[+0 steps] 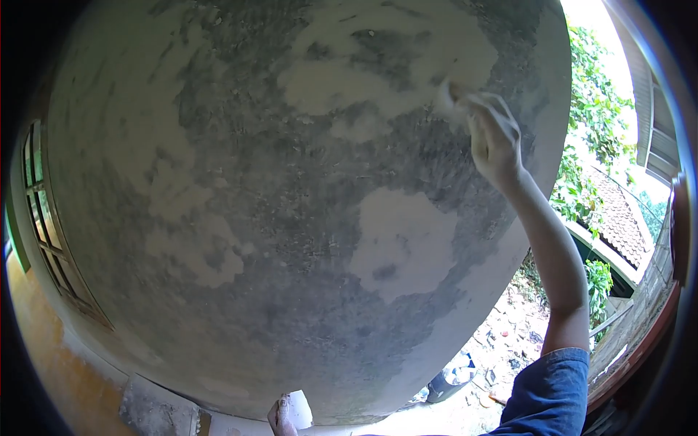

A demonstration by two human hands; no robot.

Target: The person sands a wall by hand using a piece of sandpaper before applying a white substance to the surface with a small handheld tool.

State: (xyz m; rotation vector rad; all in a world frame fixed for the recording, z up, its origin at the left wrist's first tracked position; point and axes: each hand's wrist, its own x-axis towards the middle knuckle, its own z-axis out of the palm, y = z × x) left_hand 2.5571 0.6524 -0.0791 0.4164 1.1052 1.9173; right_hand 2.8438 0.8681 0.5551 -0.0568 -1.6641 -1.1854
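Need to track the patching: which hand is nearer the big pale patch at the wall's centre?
Right. The right hand presses a small tool on the wall up and right of the pale patch; the left hand holds a white piece low at the bottom edge.

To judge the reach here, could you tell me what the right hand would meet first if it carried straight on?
The right hand points up-left at the patchy grey wall; its white pad seems already against it.

left hand [282, 418]: cut off at bottom edge | its white object [298, 409]: unidentifiable
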